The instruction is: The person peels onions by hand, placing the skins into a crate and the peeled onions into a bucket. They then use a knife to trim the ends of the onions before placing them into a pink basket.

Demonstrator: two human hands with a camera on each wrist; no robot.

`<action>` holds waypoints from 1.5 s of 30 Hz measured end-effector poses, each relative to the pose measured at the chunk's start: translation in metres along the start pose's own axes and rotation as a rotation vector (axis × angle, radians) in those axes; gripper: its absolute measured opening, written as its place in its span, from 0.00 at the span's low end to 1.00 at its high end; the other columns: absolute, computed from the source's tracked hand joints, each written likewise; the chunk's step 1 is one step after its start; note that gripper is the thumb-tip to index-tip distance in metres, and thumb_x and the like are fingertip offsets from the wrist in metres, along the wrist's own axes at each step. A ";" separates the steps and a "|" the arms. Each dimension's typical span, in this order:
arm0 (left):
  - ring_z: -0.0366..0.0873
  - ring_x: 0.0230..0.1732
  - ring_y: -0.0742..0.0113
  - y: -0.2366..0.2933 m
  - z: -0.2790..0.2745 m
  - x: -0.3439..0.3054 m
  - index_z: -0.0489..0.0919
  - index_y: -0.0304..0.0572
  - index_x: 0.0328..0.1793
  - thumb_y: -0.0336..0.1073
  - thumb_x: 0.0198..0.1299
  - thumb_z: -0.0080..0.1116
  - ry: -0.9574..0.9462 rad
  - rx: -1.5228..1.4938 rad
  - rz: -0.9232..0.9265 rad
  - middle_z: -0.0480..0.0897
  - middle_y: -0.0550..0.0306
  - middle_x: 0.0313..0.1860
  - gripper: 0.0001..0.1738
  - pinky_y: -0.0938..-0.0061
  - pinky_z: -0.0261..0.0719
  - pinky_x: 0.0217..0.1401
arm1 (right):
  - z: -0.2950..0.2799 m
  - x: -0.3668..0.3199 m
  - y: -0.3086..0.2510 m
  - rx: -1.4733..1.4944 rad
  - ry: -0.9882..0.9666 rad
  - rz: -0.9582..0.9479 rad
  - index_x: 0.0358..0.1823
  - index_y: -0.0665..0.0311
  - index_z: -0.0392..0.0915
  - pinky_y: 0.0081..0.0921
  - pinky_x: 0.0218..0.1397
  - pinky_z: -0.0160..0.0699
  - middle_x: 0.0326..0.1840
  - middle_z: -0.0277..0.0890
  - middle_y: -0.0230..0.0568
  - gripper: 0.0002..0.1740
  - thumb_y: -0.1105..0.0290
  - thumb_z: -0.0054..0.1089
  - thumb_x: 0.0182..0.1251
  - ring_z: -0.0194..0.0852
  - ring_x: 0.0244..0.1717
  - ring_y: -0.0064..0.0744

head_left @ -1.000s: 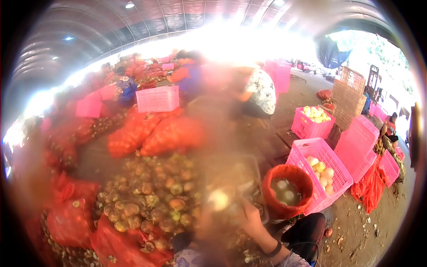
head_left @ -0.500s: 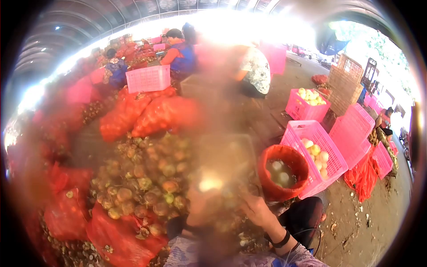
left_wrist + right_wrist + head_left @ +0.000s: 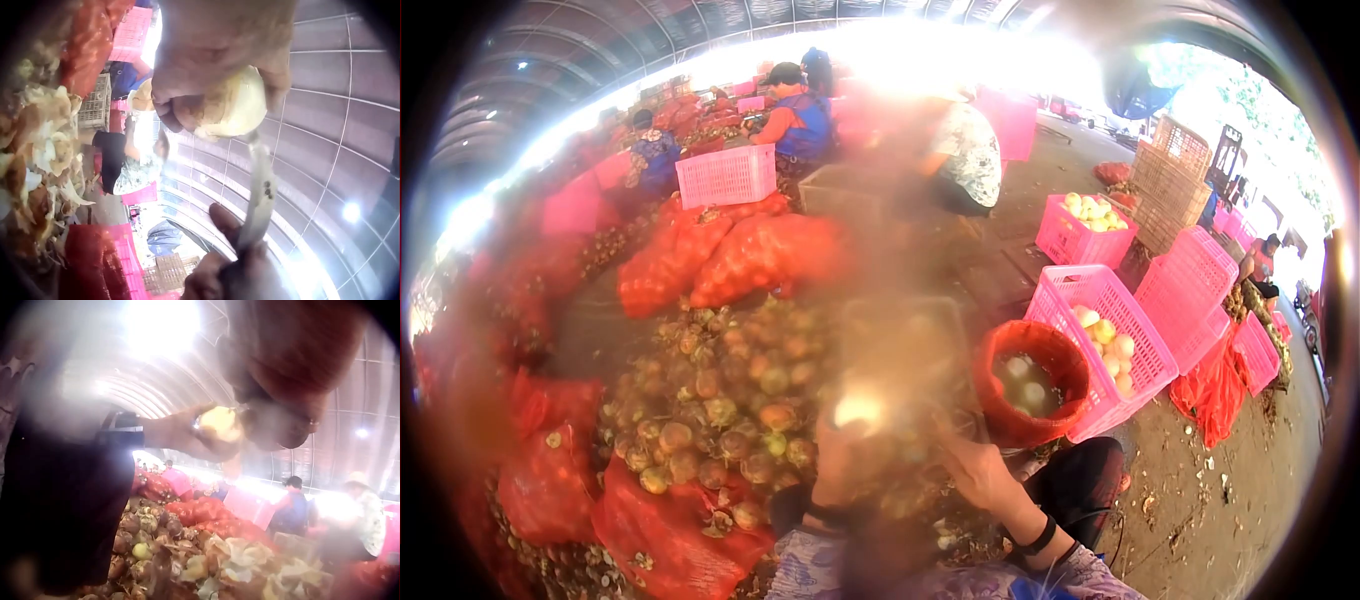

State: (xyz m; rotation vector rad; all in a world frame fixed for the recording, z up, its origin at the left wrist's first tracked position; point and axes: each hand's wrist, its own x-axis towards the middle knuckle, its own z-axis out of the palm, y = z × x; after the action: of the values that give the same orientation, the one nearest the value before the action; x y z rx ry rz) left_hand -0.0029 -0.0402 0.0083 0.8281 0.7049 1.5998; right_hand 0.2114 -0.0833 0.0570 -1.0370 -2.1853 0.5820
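Note:
My left hand (image 3: 225,50) grips a partly peeled onion (image 3: 240,106), with pale flesh on one side and brown skin on the other. My right hand (image 3: 231,269) holds a small knife (image 3: 261,187) by its handle, its blade tip right at the onion's underside. In the head view a blurred smear covers much of the middle, but the left hand (image 3: 835,465) shows at the onion and the right hand (image 3: 985,475) close beside it. The right wrist view has the right hand (image 3: 294,362) large and blurred, hiding the knife.
Unpeeled onions (image 3: 710,410) are heaped at left, near red mesh sacks (image 3: 770,260). Loose peelings (image 3: 56,156) lie below the hands. At right stand a red-lined bucket (image 3: 990,400) with pale onions in liquid and a pink crate (image 3: 1155,375) of peeled onions. Other people sit farther back.
The head view has tilted down, so the scene sits higher and further left. Both hands and wrists show more fully; the onion stays in the left hand.

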 end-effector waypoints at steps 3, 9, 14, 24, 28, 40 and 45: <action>0.78 0.62 0.60 0.006 0.001 -0.004 0.68 0.34 0.73 0.41 0.60 0.61 -0.081 -0.178 0.019 0.78 0.51 0.62 0.36 0.67 0.77 0.66 | 0.012 -0.014 0.028 0.050 0.025 0.029 0.67 0.67 0.73 0.45 0.42 0.78 0.38 0.79 0.58 0.25 0.75 0.54 0.67 0.79 0.39 0.62; 0.70 0.70 0.60 -0.022 0.004 -0.007 0.66 0.38 0.75 0.54 0.69 0.57 -0.123 -0.327 -0.207 0.74 0.54 0.69 0.37 0.66 0.69 0.73 | 0.040 0.017 0.031 -0.007 0.162 0.150 0.65 0.64 0.72 0.46 0.42 0.80 0.39 0.80 0.57 0.26 0.70 0.57 0.64 0.81 0.38 0.60; 0.75 0.64 0.61 -0.021 0.020 -0.014 0.67 0.39 0.74 0.54 0.69 0.55 -0.059 -0.455 -0.269 0.76 0.56 0.66 0.35 0.68 0.73 0.67 | 0.048 0.037 0.034 -0.386 0.237 -0.018 0.56 0.59 0.75 0.43 0.38 0.82 0.42 0.82 0.49 0.24 0.63 0.66 0.56 0.84 0.40 0.50; 0.77 0.60 0.61 -0.018 0.014 -0.017 0.69 0.40 0.72 0.48 0.65 0.56 -0.119 -0.383 -0.288 0.78 0.56 0.60 0.33 0.66 0.79 0.60 | 0.063 0.052 0.054 -0.472 0.313 0.081 0.70 0.49 0.73 0.43 0.31 0.79 0.35 0.80 0.45 0.36 0.60 0.64 0.55 0.82 0.31 0.47; 0.77 0.60 0.61 -0.009 0.029 -0.020 0.69 0.41 0.72 0.47 0.64 0.57 -0.094 -0.264 -0.240 0.78 0.56 0.60 0.33 0.65 0.80 0.60 | 0.073 0.048 0.071 -0.315 0.422 0.028 0.63 0.57 0.78 0.46 0.28 0.73 0.27 0.77 0.52 0.28 0.69 0.61 0.57 0.77 0.26 0.54; 0.77 0.63 0.59 -0.009 0.017 -0.014 0.69 0.36 0.73 0.43 0.59 0.58 -0.237 -0.311 -0.160 0.78 0.51 0.63 0.35 0.63 0.79 0.63 | 0.080 0.055 0.111 0.010 0.583 0.071 0.31 0.64 0.80 0.46 0.33 0.74 0.24 0.75 0.51 0.04 0.71 0.62 0.55 0.75 0.27 0.55; 0.81 0.57 0.59 -0.006 0.020 -0.007 0.69 0.34 0.72 0.37 0.58 0.59 -0.088 -0.227 -0.100 0.80 0.49 0.60 0.35 0.65 0.83 0.56 | 0.064 0.054 0.080 -0.371 0.339 0.162 0.40 0.66 0.81 0.45 0.37 0.78 0.33 0.78 0.49 0.08 0.69 0.60 0.65 0.76 0.32 0.48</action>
State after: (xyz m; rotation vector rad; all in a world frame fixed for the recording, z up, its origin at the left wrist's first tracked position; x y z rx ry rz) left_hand 0.0178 -0.0457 0.0138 0.6815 0.4842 1.5113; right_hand 0.1811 0.0001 -0.0174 -1.4024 -1.9557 0.0542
